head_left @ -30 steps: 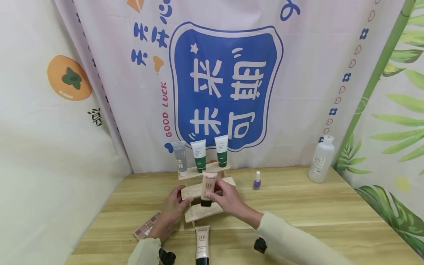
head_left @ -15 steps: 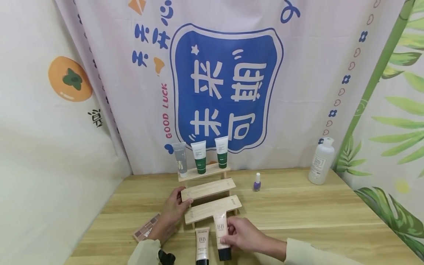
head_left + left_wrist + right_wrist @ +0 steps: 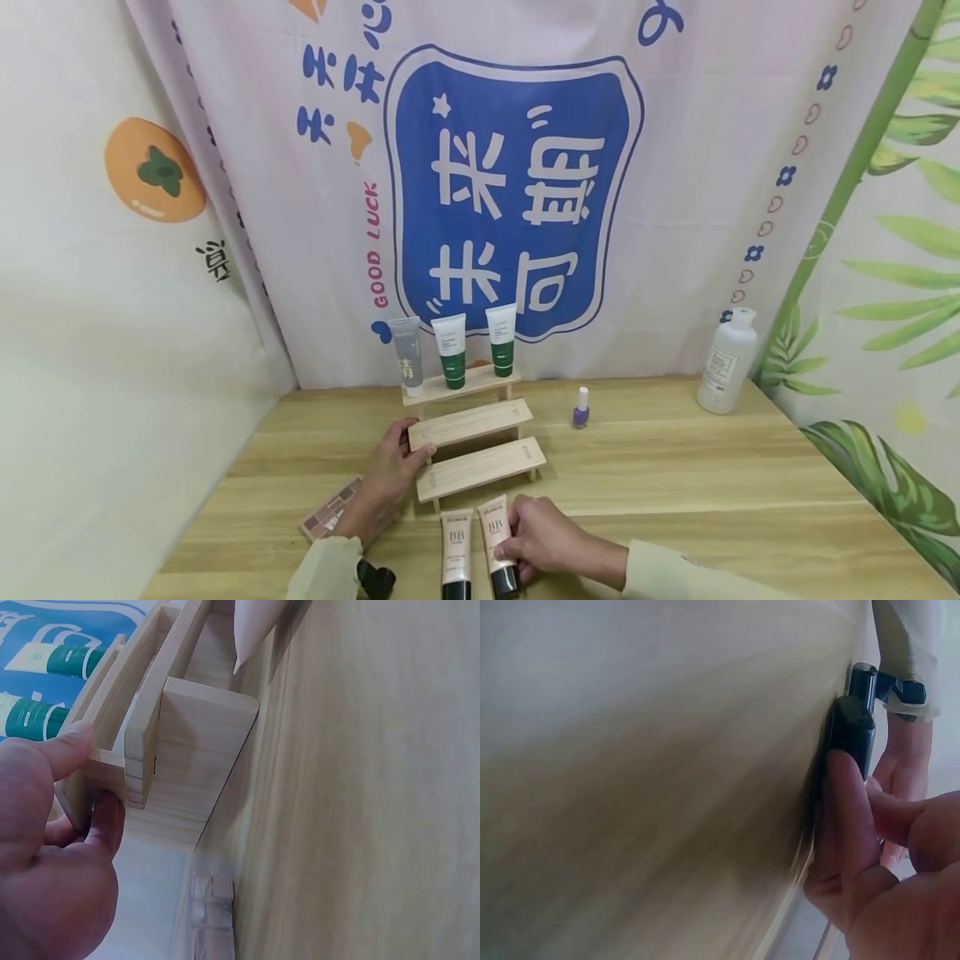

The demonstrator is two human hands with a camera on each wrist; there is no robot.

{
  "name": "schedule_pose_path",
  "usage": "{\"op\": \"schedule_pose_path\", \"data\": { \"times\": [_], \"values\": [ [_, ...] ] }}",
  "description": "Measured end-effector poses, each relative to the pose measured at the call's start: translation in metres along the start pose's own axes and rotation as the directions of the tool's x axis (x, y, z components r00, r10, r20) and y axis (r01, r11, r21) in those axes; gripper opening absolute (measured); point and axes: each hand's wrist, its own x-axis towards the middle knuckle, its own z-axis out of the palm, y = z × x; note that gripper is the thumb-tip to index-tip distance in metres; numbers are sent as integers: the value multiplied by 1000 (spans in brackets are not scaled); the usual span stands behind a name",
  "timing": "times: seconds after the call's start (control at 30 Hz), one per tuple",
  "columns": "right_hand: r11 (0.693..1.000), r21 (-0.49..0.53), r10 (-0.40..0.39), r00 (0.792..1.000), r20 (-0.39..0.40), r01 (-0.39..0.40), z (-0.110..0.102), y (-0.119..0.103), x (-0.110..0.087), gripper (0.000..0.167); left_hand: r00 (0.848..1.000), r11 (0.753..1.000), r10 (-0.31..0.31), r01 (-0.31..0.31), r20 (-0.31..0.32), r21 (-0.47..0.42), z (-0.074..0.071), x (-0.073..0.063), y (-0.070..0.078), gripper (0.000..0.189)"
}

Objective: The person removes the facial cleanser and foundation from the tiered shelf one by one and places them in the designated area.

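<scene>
My left hand [image 3: 395, 465] grips the left end of the middle step of a three-step wooden display stand [image 3: 480, 469]. In the left wrist view the thumb lies over the board [image 3: 105, 766] and the fingers curl under it. Down in front of the stand, my right hand [image 3: 545, 540] pinches a BB cream tube [image 3: 497, 537] with a black cap, tilted slightly. A second BB cream tube [image 3: 457, 550] lies on the table just left of it. The right wrist view shows the black cap [image 3: 853, 731] by my fingertips, close to the tabletop.
One grey tube [image 3: 407, 354] and two white-and-green tubes [image 3: 452, 354] stand on the top step. An eyeshadow palette [image 3: 330, 510] lies under my left forearm. Purple nail polish [image 3: 581, 410] and a white bottle [image 3: 727, 362] stand to the right on the wooden table [image 3: 675, 475].
My right hand has brought the BB cream tube down from in front of the steps to beside the other tube, lately shifting it slightly left. My left hand stays on the stand.
</scene>
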Motion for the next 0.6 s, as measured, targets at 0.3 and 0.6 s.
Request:
{"op": "schedule_pose_path", "data": {
  "times": [0.3, 0.6],
  "values": [
    [990, 132, 51, 999, -2, -50, 4, -1, 2, 27, 1000, 1000, 2, -2, -4, 16, -1, 0, -1, 61],
    [990, 129, 53, 999, 1, -53, 5, -1, 2, 22, 1000, 999, -2, 3, 15, -39, 0, -1, 3, 59]
  ]
}}
